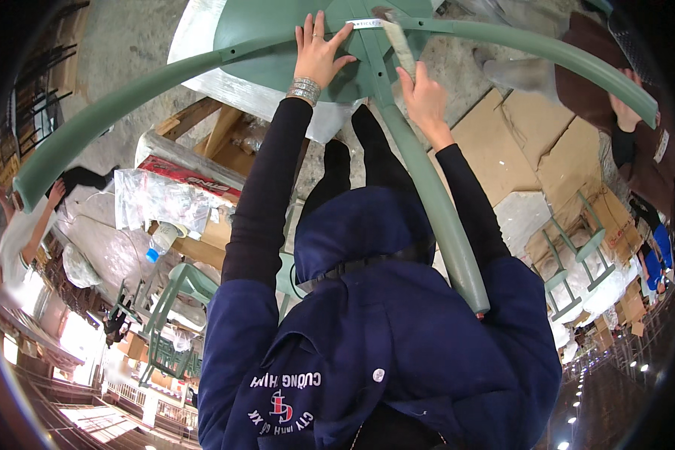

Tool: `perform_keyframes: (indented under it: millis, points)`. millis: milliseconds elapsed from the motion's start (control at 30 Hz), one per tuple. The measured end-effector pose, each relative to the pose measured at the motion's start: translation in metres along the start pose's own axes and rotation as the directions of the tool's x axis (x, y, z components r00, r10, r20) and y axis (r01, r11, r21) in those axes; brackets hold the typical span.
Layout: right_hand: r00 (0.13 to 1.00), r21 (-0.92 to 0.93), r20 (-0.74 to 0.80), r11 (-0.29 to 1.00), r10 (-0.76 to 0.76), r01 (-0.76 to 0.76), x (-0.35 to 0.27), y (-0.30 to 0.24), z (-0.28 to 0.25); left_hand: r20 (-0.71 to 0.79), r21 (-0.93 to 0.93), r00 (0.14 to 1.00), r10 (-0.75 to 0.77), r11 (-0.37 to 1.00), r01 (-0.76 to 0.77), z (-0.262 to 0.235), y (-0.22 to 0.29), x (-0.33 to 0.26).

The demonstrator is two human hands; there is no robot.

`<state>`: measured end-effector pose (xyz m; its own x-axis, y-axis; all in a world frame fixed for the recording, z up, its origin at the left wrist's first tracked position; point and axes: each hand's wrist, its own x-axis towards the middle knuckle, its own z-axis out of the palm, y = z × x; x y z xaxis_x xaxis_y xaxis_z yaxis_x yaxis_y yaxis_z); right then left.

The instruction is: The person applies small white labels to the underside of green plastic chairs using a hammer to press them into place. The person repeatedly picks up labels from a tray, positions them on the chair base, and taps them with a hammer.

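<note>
A green round table part (pixel 270 30) lies at the top of the view, with curved green legs meeting at its middle. A white label strip (pixel 366 24) sits on the crossing of the legs. My left hand (pixel 324 54) rests on the green surface, fingers spread, its index fingertip at the label's left end. My right hand (pixel 426 99) is closed around a pale-handled tool (pixel 400 46) with a dark end, just right of the label; its exact kind is unclear. One green leg (pixel 435 195) runs toward my body under my right forearm.
A person in brown (pixel 592 67) on the right has a hand near a leg's end. Another person (pixel 34 225) is at the left. Cardboard sheets (pixel 495 150) cover the floor at right. A plastic-wrapped stack (pixel 165 195) and green chairs (pixel 176 315) stand at left.
</note>
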<state>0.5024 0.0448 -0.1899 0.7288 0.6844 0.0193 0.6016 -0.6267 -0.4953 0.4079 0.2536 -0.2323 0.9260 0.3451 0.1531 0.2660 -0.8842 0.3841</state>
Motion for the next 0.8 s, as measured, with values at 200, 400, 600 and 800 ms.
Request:
perform_keyframes:
  millis: [200, 400, 600, 800]
  points:
    - [0.973, -0.005, 0.132, 0.982, 0.189, -0.19, -0.006, 0.002, 0.002, 0.004, 0.022, 1.0, 0.011, 1.0, -0.011, 0.0, 0.0, 0.0]
    - [0.966, 0.245, -0.098, 0.946, 0.24, -0.21, -0.016, -0.011, -0.049, -0.018, 0.106, 0.999, -0.029, 0.994, 0.031, -0.008, 0.003, -0.003]
    - [0.789, 0.102, 0.309, 0.806, 0.531, -0.583, -0.117, 0.048, -0.044, 0.025, -0.2, 0.993, -0.113, 0.973, 0.115, -0.057, 0.058, -0.063]
    - [0.643, -0.293, 0.645, 0.911, 0.413, -0.291, -0.204, 0.025, -0.059, -0.202, -0.501, 0.854, -0.479, 0.8, 0.33, -0.178, 0.1, -0.211]
